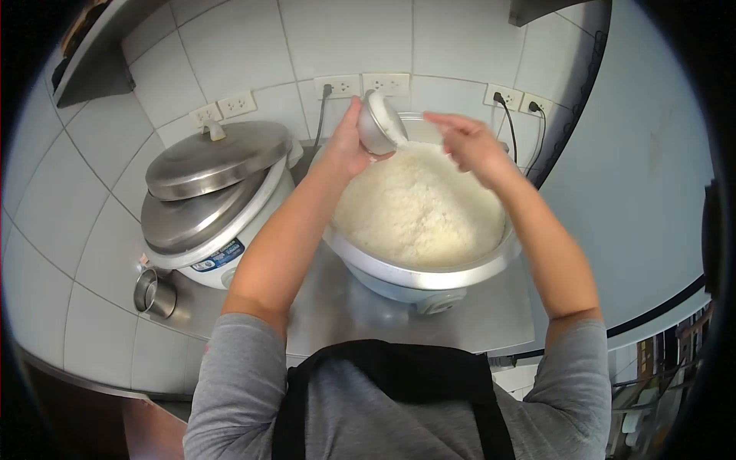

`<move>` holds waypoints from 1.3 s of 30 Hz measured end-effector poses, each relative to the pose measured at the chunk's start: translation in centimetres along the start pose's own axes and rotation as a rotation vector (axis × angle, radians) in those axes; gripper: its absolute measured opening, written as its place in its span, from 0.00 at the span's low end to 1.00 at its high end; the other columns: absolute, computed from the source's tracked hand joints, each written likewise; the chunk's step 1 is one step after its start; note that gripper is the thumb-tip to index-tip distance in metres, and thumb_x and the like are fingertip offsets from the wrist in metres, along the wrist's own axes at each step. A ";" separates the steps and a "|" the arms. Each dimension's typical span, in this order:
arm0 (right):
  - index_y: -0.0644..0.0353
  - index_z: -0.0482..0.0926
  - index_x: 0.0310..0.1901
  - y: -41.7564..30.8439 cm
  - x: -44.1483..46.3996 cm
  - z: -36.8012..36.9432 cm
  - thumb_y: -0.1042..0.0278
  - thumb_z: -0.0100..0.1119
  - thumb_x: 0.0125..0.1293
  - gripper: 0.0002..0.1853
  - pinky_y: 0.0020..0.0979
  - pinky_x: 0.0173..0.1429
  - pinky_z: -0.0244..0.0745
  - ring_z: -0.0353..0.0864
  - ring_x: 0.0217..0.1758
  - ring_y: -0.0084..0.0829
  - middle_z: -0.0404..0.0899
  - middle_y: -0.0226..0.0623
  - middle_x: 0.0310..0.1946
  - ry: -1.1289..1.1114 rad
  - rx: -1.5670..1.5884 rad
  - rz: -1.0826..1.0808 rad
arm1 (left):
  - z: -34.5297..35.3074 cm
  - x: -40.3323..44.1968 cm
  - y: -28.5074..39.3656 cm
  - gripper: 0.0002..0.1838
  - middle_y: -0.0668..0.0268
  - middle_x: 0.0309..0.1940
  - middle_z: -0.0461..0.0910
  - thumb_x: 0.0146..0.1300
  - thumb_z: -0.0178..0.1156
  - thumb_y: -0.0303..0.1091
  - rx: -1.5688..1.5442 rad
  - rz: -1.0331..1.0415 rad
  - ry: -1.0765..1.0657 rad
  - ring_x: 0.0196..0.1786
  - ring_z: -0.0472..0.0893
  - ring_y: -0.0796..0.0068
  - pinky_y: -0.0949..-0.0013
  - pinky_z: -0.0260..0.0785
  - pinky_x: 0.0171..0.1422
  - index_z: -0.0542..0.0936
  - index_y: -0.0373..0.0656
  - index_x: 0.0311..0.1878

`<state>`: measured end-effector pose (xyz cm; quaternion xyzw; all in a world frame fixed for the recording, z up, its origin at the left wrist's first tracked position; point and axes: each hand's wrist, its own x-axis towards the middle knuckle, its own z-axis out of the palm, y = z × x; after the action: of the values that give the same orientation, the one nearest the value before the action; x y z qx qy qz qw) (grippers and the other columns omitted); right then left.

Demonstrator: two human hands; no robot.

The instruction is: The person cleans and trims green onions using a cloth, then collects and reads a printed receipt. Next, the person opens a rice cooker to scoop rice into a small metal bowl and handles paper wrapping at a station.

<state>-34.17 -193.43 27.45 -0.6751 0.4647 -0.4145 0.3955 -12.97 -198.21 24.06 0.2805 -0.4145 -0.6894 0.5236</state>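
Note:
My left hand holds a small round bowl tilted over the back left of a large open rice cooker. White material shows inside the bowl. White rice fills much of the cooker, heaped and loose in the middle. Over the cooker's back right rim is my right hand, with its index finger stretched toward the bowl and the other fingers partly curled. Nothing can be seen in that hand, and it is apart from the bowl.
A second rice cooker stands on the left, with stacked metal lids on top. A metal cup is near the counter's left end. Plugged cords hang from wall outlets behind. A large pale panel rises at right.

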 end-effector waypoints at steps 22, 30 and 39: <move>0.50 0.61 0.61 1.9 -0.6 4.9 0.69 0.36 0.70 0.18 0.22 0.21 0.57 0.59 0.21 0.20 0.64 0.29 0.25 -0.025 0.918 0.345 | 1.1 0.5 -0.5 0.27 0.62 0.61 0.60 0.66 0.47 0.52 0.263 0.693 0.036 0.63 0.61 0.64 0.58 0.57 0.65 0.58 0.49 0.64; 0.50 0.63 0.61 0.3 -1.5 5.3 0.68 0.39 0.70 0.18 0.22 0.21 0.58 0.60 0.20 0.21 0.66 0.29 0.24 -0.087 0.640 0.311 | 0.7 0.6 -1.7 0.32 0.57 0.61 0.60 0.64 0.48 0.57 0.169 0.522 0.211 0.62 0.63 0.59 0.57 0.59 0.64 0.60 0.46 0.63; 0.51 0.81 0.47 -1.6 -4.5 2.0 0.67 0.51 0.63 0.13 0.36 0.45 0.74 0.80 0.35 0.40 0.80 0.47 0.30 -0.060 -0.677 -0.272 | -0.7 0.5 -0.5 0.46 0.55 0.64 0.62 0.58 0.34 0.76 -0.211 0.379 0.096 0.65 0.64 0.51 0.44 0.60 0.63 0.57 0.46 0.67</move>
<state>-32.88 -188.43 27.40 -0.8353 0.4697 -0.2660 0.1045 -12.78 -198.79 23.33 0.1737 -0.3598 -0.6040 0.6896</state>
